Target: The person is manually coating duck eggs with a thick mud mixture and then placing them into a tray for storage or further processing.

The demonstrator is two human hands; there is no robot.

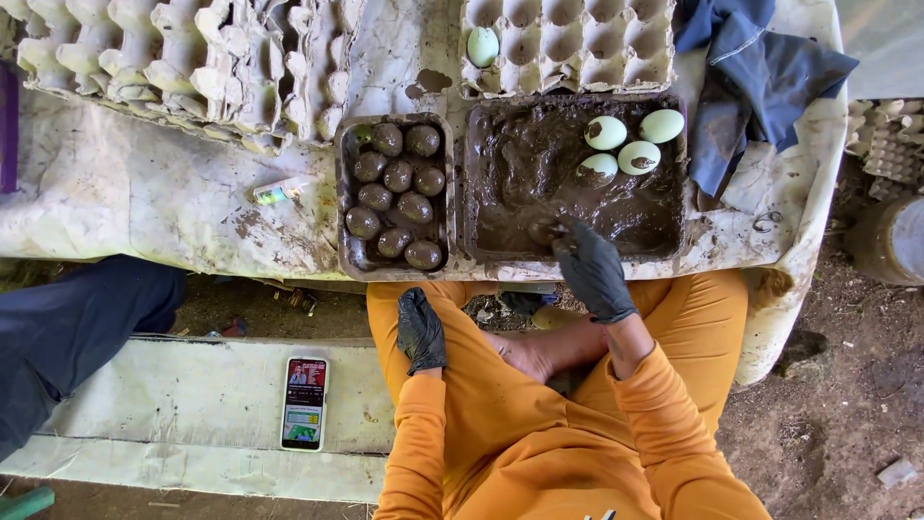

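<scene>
Reaching into the mud tray point(510, 125) from the near edge of the table point(144, 193), the right hand point(592, 270), in a black glove, has its fingers curled down into the wet mud, seemingly closed around a mud-covered egg point(545, 231); how tight the grip is cannot be told. The left hand point(421, 329), also gloved, rests loosely curled on the orange-clad thigh, holding nothing, likely kept out of the mess. Four pale green eggs point(626, 143) sit in the tray's far right corner, smeared but uncoated, within easy reach of the working hand. Just left, touching it, a smaller tray point(345, 193) holds ten fully coated eggs point(397, 193) in rows, so finished ones stay apart from bare ones. At the far edge, a paper egg carton point(577, 43) holds one clean egg point(482, 45); stacked cartons point(164, 58) fill the far left corner, and a blue cloth point(751, 77) drapes the far right corner. The table is covered with a stained white sheet, standing on bare earth; a phone point(304, 403) lies on a low bench point(192, 404)
</scene>
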